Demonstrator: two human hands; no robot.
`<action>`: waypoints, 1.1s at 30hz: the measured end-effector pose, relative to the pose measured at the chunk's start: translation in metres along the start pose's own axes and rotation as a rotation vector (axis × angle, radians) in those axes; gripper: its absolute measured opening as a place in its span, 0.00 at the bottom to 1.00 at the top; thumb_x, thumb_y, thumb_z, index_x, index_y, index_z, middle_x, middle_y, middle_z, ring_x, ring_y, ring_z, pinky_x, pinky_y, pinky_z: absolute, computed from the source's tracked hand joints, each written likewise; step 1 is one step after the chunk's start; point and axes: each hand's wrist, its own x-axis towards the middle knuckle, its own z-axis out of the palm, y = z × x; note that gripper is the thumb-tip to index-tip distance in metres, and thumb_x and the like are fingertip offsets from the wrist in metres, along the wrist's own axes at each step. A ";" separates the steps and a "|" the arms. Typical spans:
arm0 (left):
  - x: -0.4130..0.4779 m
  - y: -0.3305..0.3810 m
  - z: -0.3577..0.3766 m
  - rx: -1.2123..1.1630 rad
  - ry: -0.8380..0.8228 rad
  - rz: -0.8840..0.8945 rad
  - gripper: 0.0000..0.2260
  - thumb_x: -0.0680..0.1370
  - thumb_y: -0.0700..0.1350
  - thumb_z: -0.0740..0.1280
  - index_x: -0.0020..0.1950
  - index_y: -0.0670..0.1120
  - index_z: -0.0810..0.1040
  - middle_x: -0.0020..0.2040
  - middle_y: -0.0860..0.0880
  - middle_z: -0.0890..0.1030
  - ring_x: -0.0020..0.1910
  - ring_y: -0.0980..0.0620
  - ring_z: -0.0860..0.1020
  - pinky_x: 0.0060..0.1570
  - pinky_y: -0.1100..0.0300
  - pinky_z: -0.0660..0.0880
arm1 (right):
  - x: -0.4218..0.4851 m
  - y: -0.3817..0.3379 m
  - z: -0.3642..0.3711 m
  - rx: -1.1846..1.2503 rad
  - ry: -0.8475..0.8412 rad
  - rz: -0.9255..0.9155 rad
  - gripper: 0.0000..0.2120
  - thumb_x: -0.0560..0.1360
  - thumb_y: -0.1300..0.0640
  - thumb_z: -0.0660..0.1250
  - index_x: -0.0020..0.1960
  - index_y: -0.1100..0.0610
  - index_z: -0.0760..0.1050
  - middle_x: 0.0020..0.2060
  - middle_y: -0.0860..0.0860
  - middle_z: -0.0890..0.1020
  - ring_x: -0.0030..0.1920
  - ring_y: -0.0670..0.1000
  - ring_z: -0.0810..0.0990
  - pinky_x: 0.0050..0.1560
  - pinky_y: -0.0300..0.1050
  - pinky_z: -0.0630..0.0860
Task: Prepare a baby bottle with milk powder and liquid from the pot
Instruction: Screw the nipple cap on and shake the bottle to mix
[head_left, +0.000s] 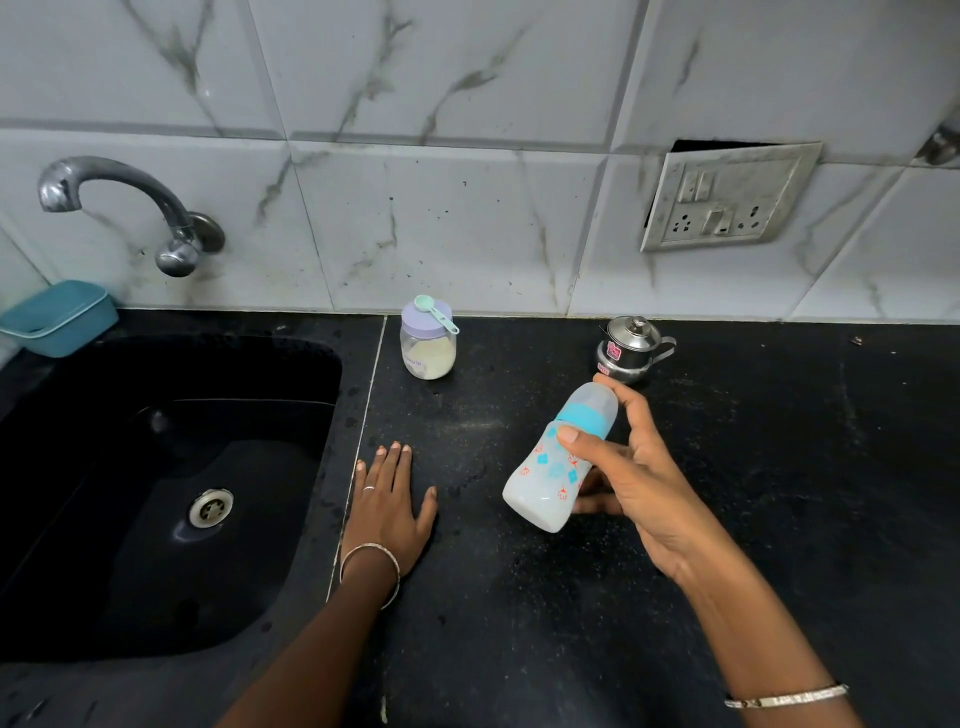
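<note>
My right hand (631, 470) grips a baby bottle (558, 467) with a blue collar and clear cap, tilted above the black counter (519, 597); white liquid shows in its lower part. My left hand (389, 499) rests flat on the counter by the sink's edge, fingers straight. A jar of milk powder (428, 348) with a lilac lid stands near the wall, and a green scoop (436, 310) lies on that lid. A small steel pot (628, 345) with its lid on stands just beyond the bottle's cap.
A black sink (156, 493) fills the left side, with a metal tap (119, 202) above it and a blue tub (60, 317) at its back corner. A socket plate (727, 197) hangs on the tiled wall.
</note>
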 end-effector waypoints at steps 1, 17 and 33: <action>0.000 0.000 0.000 0.005 -0.006 -0.001 0.36 0.77 0.62 0.45 0.79 0.41 0.62 0.79 0.44 0.64 0.80 0.46 0.58 0.80 0.47 0.49 | 0.000 0.000 0.000 -0.005 0.000 -0.001 0.29 0.74 0.51 0.78 0.66 0.28 0.70 0.44 0.51 0.88 0.48 0.49 0.89 0.37 0.45 0.84; 0.000 0.001 -0.001 0.021 -0.037 -0.009 0.33 0.79 0.59 0.50 0.80 0.42 0.60 0.80 0.45 0.62 0.80 0.46 0.56 0.80 0.48 0.47 | -0.006 -0.006 -0.002 0.068 0.034 -0.048 0.26 0.73 0.51 0.77 0.64 0.31 0.73 0.47 0.52 0.87 0.39 0.48 0.87 0.35 0.45 0.83; 0.000 -0.001 0.001 0.014 -0.010 -0.003 0.36 0.77 0.62 0.45 0.79 0.42 0.62 0.79 0.44 0.64 0.80 0.46 0.58 0.80 0.47 0.48 | -0.007 0.001 0.001 0.034 0.004 0.009 0.27 0.73 0.49 0.78 0.65 0.27 0.73 0.48 0.54 0.88 0.45 0.51 0.89 0.36 0.46 0.83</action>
